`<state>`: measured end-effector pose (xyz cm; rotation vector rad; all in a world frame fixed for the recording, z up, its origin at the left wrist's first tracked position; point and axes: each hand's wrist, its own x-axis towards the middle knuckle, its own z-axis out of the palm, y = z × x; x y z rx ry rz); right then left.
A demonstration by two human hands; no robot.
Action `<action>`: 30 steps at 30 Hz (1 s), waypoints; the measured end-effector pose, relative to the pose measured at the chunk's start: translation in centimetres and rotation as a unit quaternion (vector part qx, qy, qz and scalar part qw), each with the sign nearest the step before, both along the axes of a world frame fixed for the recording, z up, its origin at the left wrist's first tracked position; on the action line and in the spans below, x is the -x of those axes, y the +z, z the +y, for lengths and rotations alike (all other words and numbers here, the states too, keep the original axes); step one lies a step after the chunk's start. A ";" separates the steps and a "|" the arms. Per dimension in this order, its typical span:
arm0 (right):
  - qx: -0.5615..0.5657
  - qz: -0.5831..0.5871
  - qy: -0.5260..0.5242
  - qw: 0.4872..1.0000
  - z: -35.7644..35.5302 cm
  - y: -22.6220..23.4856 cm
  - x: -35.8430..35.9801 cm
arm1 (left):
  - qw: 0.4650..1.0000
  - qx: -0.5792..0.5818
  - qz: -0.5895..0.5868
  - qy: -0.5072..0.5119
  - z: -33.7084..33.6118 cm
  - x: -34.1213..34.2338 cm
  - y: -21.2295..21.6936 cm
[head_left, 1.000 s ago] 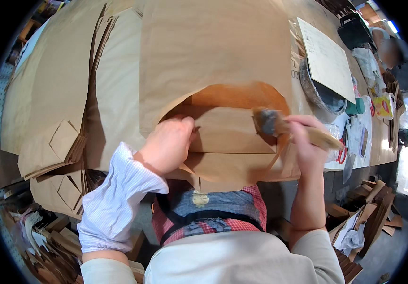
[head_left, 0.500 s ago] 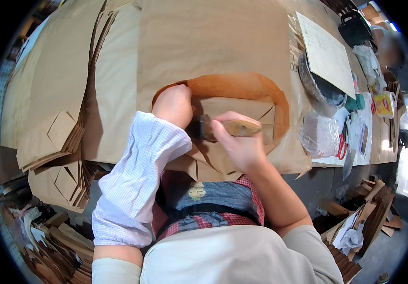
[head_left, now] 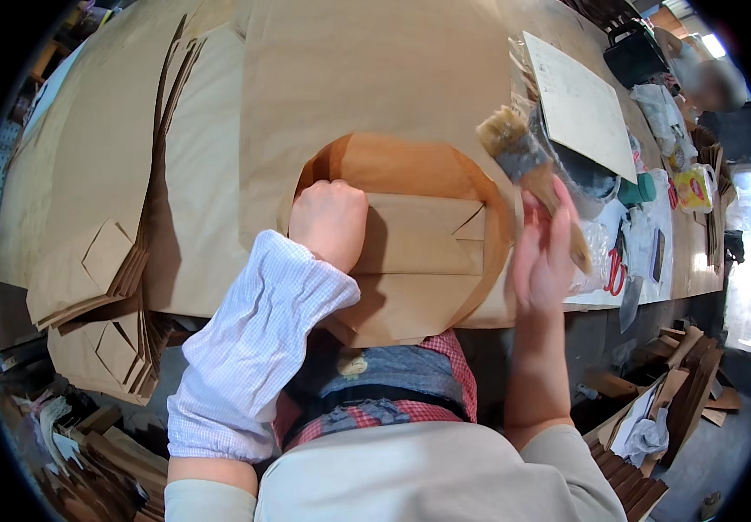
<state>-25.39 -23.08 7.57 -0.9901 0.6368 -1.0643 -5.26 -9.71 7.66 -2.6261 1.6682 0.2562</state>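
The folded brown paper piece [head_left: 410, 261] lies at the near edge of the table [head_left: 515, 304], right in front of the person, with a darker, wet-looking band [head_left: 489, 209] arcing around its top and right side. That band now runs the full curve, so the coat along this edge looks about done. The brush [head_left: 528, 170] is up off the paper: half a second ago it was down by the left fist, and now it hangs in the air to the right, bristles up. The right hand [head_left: 543, 257] holds its wooden handle with fingers loosely wrapped. The left hand [head_left: 330, 222], closed into a fist, presses down on the fold's left end, much where it was. To the left, stacks of cut brown paper [head_left: 101, 287]. To the right, a dark bowl [head_left: 584, 178] under a pale sheet [head_left: 580, 104], and red-handled scissors [head_left: 612, 265].
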 end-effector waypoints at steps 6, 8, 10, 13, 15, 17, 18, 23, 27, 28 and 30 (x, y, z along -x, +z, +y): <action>-0.183 -0.268 0.141 0.935 0.8 -8.8 -5.3 | 0.999 -0.013 -0.023 -0.030 -0.2 0.3 -0.5; -0.237 -0.326 0.193 0.894 0.6 -9.6 -5.5 | 0.969 0.102 0.093 -0.205 1.1 0.6 0.2; -0.240 -0.319 0.223 0.889 0.4 -9.4 -5.5 | 0.899 0.303 0.204 -0.243 3.5 0.5 1.3; -0.248 -0.316 0.217 0.890 0.9 -8.5 -5.4 | 0.946 0.277 0.163 -0.027 6.0 -2.5 -1.0; -0.245 -0.324 0.228 0.885 0.7 -8.4 -6.2 | 0.982 0.100 0.039 0.154 7.3 -5.2 -4.2; -0.235 -0.322 0.245 0.884 0.5 -8.8 -5.6 | 0.989 0.140 -0.027 0.040 6.7 -3.4 -5.8; -0.236 -0.321 0.248 0.883 0.6 -8.9 -5.7 | 0.989 0.146 -0.001 0.019 5.8 -2.7 -5.6; -0.224 -0.292 0.274 0.888 0.7 -8.4 -5.5 | 0.991 0.135 0.007 0.010 6.1 -0.2 -6.2; -0.228 -0.259 0.289 0.893 0.8 -8.7 -5.1 | 0.989 0.108 0.042 -0.091 9.3 0.0 -5.4; -0.222 -0.232 0.288 0.902 0.2 -8.5 -5.6 | 0.990 0.105 0.034 -0.091 8.7 -0.7 -5.4; -0.228 -0.218 0.305 0.899 -0.8 -8.1 -6.8 | 0.988 0.114 0.018 -0.104 7.0 -2.2 -4.6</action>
